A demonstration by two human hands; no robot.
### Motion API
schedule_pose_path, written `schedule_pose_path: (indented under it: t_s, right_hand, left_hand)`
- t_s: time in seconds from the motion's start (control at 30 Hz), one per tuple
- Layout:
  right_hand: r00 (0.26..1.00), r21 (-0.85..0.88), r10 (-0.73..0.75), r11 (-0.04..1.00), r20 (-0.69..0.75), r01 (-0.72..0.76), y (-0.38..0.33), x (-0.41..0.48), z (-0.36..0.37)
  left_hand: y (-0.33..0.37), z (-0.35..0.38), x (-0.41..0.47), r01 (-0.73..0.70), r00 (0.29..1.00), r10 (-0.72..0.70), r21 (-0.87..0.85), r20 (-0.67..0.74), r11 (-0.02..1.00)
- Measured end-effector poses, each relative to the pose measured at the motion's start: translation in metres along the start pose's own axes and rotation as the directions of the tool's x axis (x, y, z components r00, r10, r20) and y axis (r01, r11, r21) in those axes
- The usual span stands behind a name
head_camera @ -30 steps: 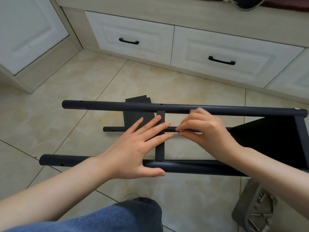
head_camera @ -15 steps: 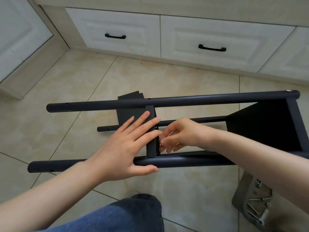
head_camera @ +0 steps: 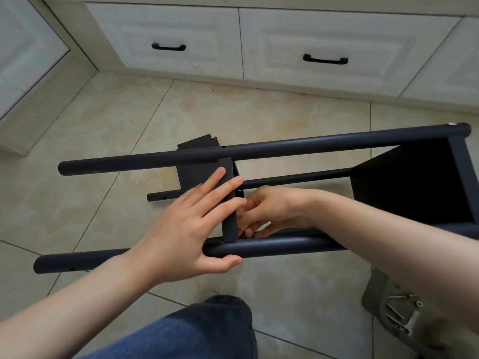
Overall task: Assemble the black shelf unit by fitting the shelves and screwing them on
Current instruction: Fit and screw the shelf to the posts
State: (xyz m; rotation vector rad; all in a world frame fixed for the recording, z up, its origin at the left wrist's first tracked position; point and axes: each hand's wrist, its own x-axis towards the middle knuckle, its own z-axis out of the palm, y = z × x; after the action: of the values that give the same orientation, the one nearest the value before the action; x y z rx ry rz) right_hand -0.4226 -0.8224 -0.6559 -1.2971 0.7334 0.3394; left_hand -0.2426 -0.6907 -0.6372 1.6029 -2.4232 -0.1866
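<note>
**Frame, left end.** Three black poles lie on their sides over the tiled floor: upper pole (head_camera: 311, 147), middle pole (head_camera: 298, 178) and near pole (head_camera: 285, 246). Their open left ends show bare screw holes.

**Left hand** (head_camera: 181, 229). Released, gripping nothing. The straight, spread fingers (head_camera: 215, 187) lie flat across the loose shelf and the thumb runs along the near side of the near pole. It is as it was a second ago, bracing the panel.

**Loose shelf** (head_camera: 230, 226). Black panel standing on edge between the upper and near poles. Its lower end touches the near pole and its upper end sits at the upper pole. The left fingertips reach just past its narrow top edge.

**Right hand** (head_camera: 274, 211). Changed. A second ago it pinched at the middle pole, above the frame. It now reaches down between the poles, with curled fingers against the shelf's right face, just above the near pole. Whether they pinch a screw cannot be told, since the tips are hidden behind the shelf's edge.

**Judgement.** The work appears to have passed from seating the panel to fixing its lower corner. The shelf looks placed but not yet fastened.

**Fitted shelf** (head_camera: 414, 182). At the frame's right end, already joined to the poles.

**Grey tray** (head_camera: 375, 301). On the floor at lower right, well apart from both hands. It holds loose screws (head_camera: 396, 310).
</note>
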Motion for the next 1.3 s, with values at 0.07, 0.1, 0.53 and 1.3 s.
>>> schedule_pose_path:
  t_s: [0.07, 0.1, 0.53, 1.3]
  right_hand:
    - [1.000, -0.019, -0.009, 1.000, 0.004, 0.010, -0.001, 0.000, 0.000]
    - [1.000, -0.030, -0.010, 0.999, 0.003, 0.010, -0.001, 0.000, 0.001]
    - [0.999, -0.018, -0.015, 1.000, 0.051, 0.016, 0.000, 0.002, 0.003]
    - [0.991, -0.001, 0.075, 0.997, 0.114, -0.075, 0.004, 0.009, -0.004]
  left_hand:
    - [0.000, 0.000, 0.000, 0.000, 1.000, 0.000, 0.010, -0.003, 1.000]
    - [0.000, -0.001, 0.000, 0.000, 1.000, 0.000, 0.014, -0.004, 1.000]
    - [0.003, -0.002, -0.001, 0.006, 1.000, -0.006, 0.011, 0.005, 1.000]
    - [0.005, -0.005, -0.001, 0.005, 1.000, -0.005, 0.027, 0.007, 1.000]
